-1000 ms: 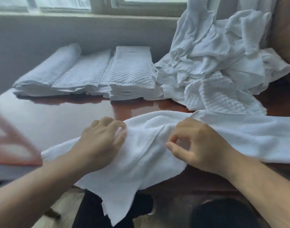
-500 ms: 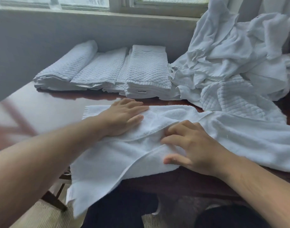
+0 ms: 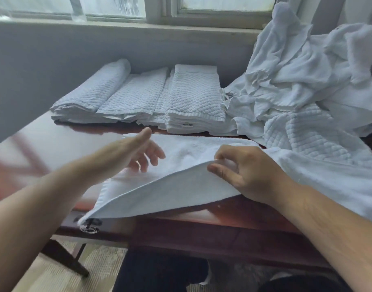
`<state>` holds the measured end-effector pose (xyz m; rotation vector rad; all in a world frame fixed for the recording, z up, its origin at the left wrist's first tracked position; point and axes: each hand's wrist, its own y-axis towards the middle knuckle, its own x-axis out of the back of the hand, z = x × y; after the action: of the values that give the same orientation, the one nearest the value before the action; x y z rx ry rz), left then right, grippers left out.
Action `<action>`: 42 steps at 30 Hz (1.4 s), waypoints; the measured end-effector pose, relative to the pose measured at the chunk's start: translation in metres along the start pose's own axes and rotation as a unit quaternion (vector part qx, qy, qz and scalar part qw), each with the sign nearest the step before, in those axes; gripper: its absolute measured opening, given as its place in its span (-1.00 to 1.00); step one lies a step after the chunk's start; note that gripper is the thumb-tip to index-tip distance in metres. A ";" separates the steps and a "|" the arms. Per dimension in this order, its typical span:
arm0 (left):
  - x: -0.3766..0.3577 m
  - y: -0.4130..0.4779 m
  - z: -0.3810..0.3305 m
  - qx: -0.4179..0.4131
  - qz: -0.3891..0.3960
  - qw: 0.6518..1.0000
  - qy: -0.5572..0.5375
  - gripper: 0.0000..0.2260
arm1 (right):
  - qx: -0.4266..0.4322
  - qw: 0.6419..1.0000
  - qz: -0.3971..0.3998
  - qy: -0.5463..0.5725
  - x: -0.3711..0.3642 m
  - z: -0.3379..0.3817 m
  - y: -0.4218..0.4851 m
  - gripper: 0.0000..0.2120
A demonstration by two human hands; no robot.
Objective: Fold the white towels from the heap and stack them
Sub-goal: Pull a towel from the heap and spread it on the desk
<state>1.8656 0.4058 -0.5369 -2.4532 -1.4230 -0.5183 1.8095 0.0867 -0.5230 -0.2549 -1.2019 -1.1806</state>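
Row of folded white quilted towels (image 3: pixel 138 98) is lined up at left rear of glossy red-brown wooden table (image 3: pixel 54 140), long axes pointed toward the window wall. Left hand (image 3: pixel 136 152) is held edge-on over the plain white terry towel (image 3: pixel 180 190), fingers loosely straight, nothing gripped; contact with cloth cannot be told, blurred. Towel is laid along the near table edge, long axis left-right, near-left corner drooped over the edge, right end cut off by frame. Its raised fold edge is pinched by right hand (image 3: pixel 250 173), thumb against curled fingers. Crumpled heap of white towels (image 3: pixel 307 81) is piled at right rear, top cut off
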 end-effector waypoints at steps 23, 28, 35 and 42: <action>0.015 -0.065 0.012 0.007 0.022 0.993 0.115 -0.25 | -0.237 0.970 0.037 -0.039 -0.024 -0.043 0.041 -0.64; 0.015 -0.065 0.010 -0.041 0.011 0.975 0.217 -0.50 | -0.234 0.970 0.012 -0.070 -0.031 -0.041 0.036 -0.65; 0.003 -0.057 0.013 -0.085 -0.121 0.949 0.279 -0.82 | -0.228 0.971 0.012 -0.069 -0.031 -0.037 0.032 -0.65; 0.004 -0.048 0.006 -0.065 -0.196 0.959 0.195 -0.85 | -0.193 0.980 0.030 -0.037 -0.025 -0.030 0.022 -0.73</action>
<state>1.8263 0.4347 -0.5387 -1.9968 -1.7388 -1.1416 1.8472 0.0897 -0.5467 -0.6268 -1.0132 -1.3568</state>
